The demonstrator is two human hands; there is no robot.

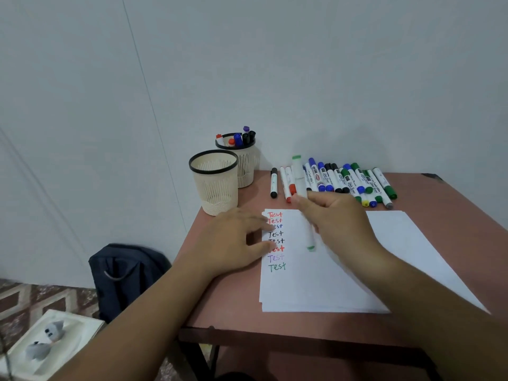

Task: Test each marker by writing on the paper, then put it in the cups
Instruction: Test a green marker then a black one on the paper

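A green marker [310, 237] is gripped by the right hand [341, 218]; paper [316, 284] is pinned flat by the open left hand [233, 237], cups [214, 182] nearby.

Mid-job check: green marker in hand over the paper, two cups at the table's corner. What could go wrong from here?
1. The green marker is blurred in the right hand; if uncapped, it may streak the paper.
2. The left hand covers fresh "Test" lines and might smear them.
3. The near cup stands at the table edge; a nudge could tip it.
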